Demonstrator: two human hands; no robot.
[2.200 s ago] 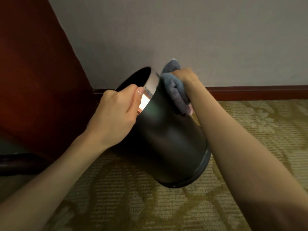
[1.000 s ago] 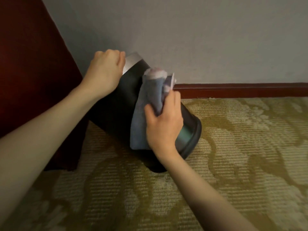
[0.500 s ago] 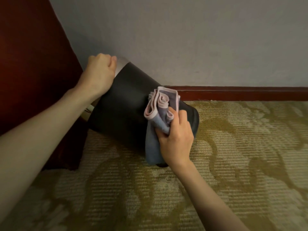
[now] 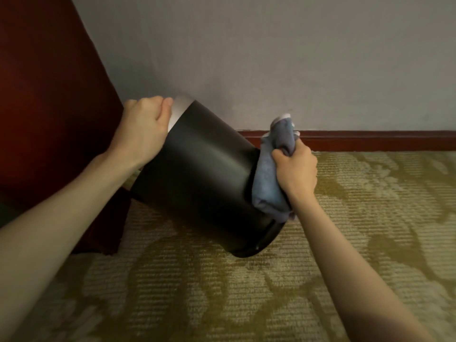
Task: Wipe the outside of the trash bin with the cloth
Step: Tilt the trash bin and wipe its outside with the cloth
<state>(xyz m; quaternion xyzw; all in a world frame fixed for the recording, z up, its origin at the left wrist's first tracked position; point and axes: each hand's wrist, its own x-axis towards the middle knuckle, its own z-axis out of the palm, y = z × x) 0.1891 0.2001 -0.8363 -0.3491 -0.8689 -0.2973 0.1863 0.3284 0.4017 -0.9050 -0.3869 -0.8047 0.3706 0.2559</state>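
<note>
Fisted right hand (image 4: 296,171) round cloth (image 4: 267,186) against tilted bin (image 4: 204,183), left hand (image 4: 143,127) curled on rim (image 4: 176,112).

One view only, from a wide-angle camera on the person's head, aimed forward and down. It faces a grey wall (image 4: 271,58) across 10 to 2 o'clock, with carpeted floor (image 4: 246,304) filling 3 through 8 o'clock. It sits close: forearms enter from 7 and 5 o'clock, the left hand (image 4: 143,129) and right hand (image 4: 296,169) flanking the trash bin (image 4: 204,174) at centre.
</note>
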